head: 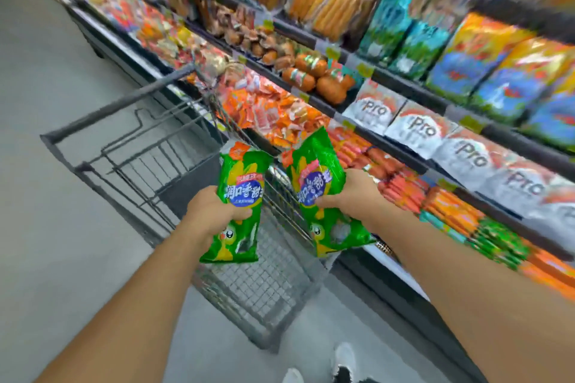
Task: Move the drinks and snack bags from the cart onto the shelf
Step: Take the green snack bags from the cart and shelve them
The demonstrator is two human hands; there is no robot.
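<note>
I hold two green snack bags with corn pictures and blue labels. My left hand grips one green bag above the grey wire cart. My right hand grips the other green bag over the cart's right rim, close to the lower shelf. The part of the cart basket that shows has nothing in it. More green bags lie on the lower shelf to the right of my right forearm.
Shelves run along the right, packed with orange and red sausage packs, white "Pro" bags, blue-orange bags and bread packs. Grey floor lies to the left of the cart. My shoes show at the bottom.
</note>
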